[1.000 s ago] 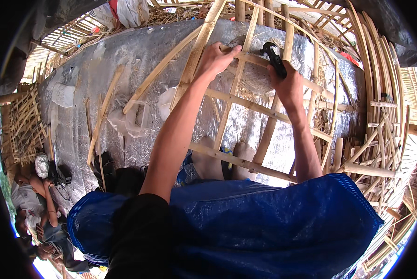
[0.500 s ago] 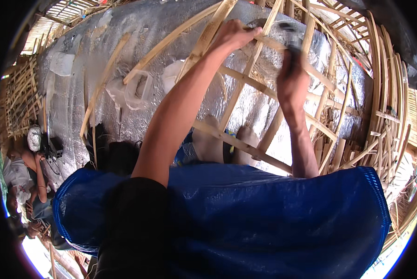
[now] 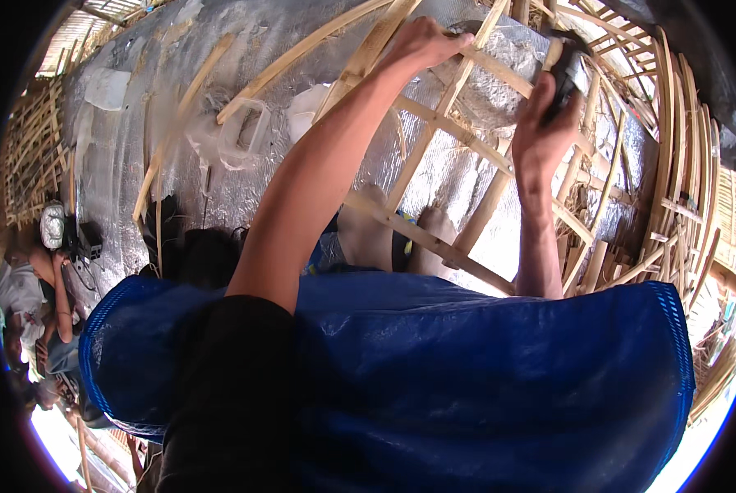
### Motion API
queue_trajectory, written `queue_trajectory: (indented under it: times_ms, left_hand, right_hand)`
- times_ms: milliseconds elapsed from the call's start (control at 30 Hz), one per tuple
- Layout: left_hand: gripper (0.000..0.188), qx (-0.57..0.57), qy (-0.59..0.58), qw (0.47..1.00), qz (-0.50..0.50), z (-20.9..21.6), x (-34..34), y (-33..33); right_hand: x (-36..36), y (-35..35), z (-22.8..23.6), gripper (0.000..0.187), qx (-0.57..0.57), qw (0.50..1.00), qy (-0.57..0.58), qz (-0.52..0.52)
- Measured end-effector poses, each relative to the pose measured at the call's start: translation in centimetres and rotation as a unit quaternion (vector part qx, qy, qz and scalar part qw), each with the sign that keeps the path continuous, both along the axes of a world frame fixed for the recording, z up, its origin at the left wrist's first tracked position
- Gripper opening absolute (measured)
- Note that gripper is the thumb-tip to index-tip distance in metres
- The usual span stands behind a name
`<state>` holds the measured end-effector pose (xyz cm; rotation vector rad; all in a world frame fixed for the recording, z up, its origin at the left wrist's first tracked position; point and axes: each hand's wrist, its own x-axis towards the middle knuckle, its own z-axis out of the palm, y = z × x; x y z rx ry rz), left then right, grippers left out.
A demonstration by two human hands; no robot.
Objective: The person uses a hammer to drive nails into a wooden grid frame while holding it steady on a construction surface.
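Note:
A lattice of split bamboo strips [image 3: 446,123] lies in front of me, its strips crossing at angles. At its far side, my left hand [image 3: 421,45] is closed on the end of a bamboo strip [image 3: 499,71] that slants down to the right. My right hand [image 3: 546,135] is raised at the right of the lattice, wrapped around a black hand tool [image 3: 563,78] with a shiny part; its exact kind is unclear. Between the hands, a rough grey stone-like lump [image 3: 489,97] shows under the strips. My bare knees [image 3: 368,234] are below the lattice.
Silvery sheeting [image 3: 171,107] covers the ground, with a clear plastic tub [image 3: 245,135] and loose bamboo strips [image 3: 298,66] on it. Bundled bamboo slats [image 3: 688,140] stand at the right. Another person [image 3: 35,287] sits at far left. Blue cloth [image 3: 466,370] covers my lap.
My right hand has moved right and slightly up with the black tool, away from the strip. My left hand keeps its grip, a little higher in view.

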<state>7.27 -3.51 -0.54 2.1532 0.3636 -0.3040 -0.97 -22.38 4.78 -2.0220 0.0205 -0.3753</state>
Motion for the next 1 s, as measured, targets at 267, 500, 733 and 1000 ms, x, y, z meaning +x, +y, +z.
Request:
queue_trajectory:
  times_ms: [267,500,733,1000]
  left_hand:
    - [0.071,-0.028,-0.092,0.995,-0.021,-0.9,-0.8,-0.3]
    - [0.065,0.029,-0.038,0.998,-0.028,-3.3,1.1,0.2]
    - [0.078,-0.084,-0.128,0.988,0.018,-6.3,1.9,-1.0]
    - [0.051,-0.038,-0.025,0.997,-0.070,-2.6,2.2,-1.1]
  right_hand:
    - [-0.9,0.2,-0.2,0.028,-0.009,1.000,-0.006,-0.014]
    - [-0.3,-0.7,-0.9,0.030,0.086,0.995,-0.028,0.036]
    - [-0.2,-0.6,-0.2,0.028,-0.089,0.994,0.033,0.047]
    - [1.3,-2.8,-0.1,0.032,-0.087,0.994,0.052,0.049]
